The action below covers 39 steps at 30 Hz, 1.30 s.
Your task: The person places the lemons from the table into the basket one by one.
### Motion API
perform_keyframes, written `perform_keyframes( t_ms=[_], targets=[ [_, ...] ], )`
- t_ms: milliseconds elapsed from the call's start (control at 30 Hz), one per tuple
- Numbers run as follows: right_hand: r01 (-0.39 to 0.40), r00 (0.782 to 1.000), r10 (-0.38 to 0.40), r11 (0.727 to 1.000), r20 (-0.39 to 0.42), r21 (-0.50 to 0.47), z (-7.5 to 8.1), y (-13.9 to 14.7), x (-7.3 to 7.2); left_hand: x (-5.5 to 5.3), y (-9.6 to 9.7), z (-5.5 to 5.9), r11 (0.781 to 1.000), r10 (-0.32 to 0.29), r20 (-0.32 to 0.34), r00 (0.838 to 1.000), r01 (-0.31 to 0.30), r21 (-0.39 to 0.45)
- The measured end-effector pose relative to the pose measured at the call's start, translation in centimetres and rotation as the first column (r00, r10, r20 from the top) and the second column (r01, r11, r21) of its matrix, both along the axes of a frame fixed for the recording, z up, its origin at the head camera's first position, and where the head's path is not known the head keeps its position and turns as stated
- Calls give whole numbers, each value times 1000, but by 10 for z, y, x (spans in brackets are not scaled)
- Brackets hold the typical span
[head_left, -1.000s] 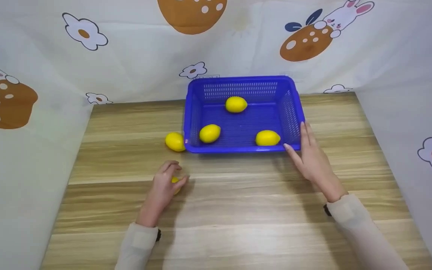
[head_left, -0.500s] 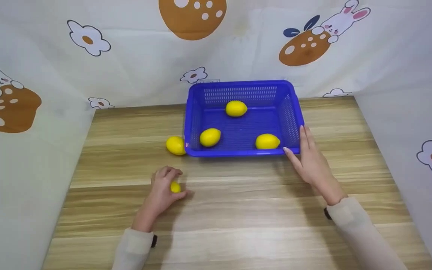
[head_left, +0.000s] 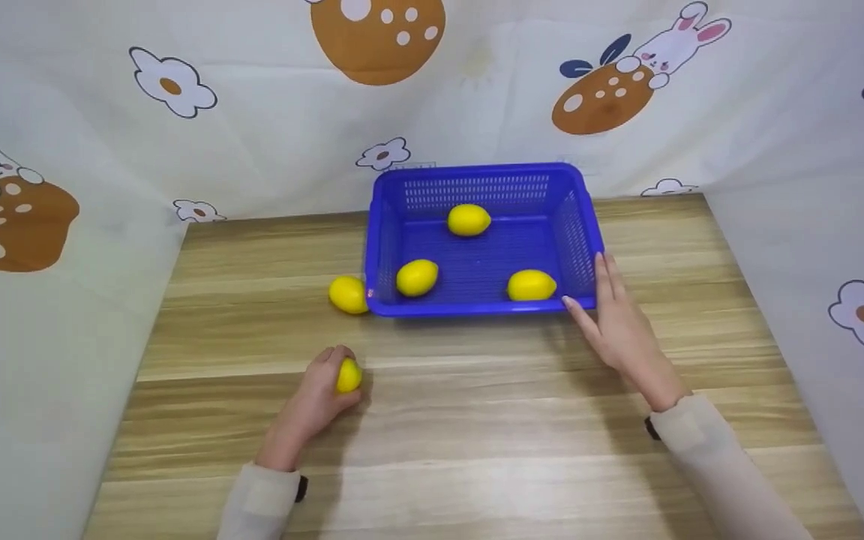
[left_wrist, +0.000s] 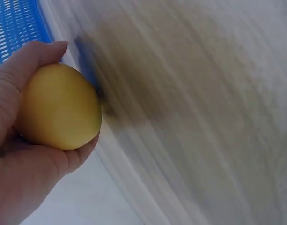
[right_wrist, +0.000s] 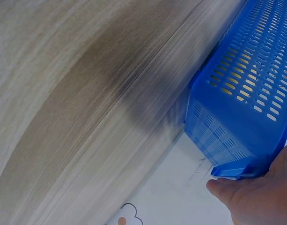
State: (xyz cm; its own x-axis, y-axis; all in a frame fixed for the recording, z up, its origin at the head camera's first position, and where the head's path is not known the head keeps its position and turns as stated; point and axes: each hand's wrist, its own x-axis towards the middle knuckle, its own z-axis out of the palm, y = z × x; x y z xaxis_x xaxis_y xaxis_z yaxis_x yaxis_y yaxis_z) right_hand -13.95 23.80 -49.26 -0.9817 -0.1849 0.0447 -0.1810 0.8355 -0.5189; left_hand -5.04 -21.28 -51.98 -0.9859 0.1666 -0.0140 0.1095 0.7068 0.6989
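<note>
In the head view my left hand (head_left: 316, 396) grips a yellow lemon (head_left: 349, 375) in front of the basket's left corner. The left wrist view shows this lemon (left_wrist: 61, 108) between thumb and fingers. My right hand (head_left: 625, 334) touches the front right corner of a blue plastic basket (head_left: 469, 308), its fingers straight along the right side and its thumb at the front rim. Inside the basket lie three lemons: one at the back (head_left: 469, 220), one at front left (head_left: 417, 278), one at front right (head_left: 531, 286).
Another lemon (head_left: 348, 294) lies on the wooden tabletop (head_left: 469, 420), against the outside of the basket's left wall. Behind the basket hangs a pale cloth (head_left: 267, 112) printed with rabbits and flowers; similar cloth borders both sides.
My left hand has closed its fingers around the lemon, which was partly hidden under it before. The right hand stays at the basket corner. The whole head view has shifted slightly.
</note>
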Motion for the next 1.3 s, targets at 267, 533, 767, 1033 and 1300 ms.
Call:
perform_keyframes(
  t_ms=[267,533,767,1033,1300],
  targets=[
    [-2,1000,1,1000,-13,-6,-1,0,0,-4,9,22,998,46,-20,999,-46,-35],
    [0,1000,0,1000,-18,-6,-2,1,0,-9,15,38,998,32,-150,988,-40,-48],
    [0,1000,0,1000,-18,-5,-1,1,0,-14,23,51,998,2,-193,981,-13,-58],
    [4,1000,-4,1000,-1,5,0,1,0,-24,34,65,999,-23,-222,975,15,-37],
    [-5,1000,4,1000,-20,-9,0,1,0,-32,46,77,998,-68,-286,956,67,-14]
  ],
)
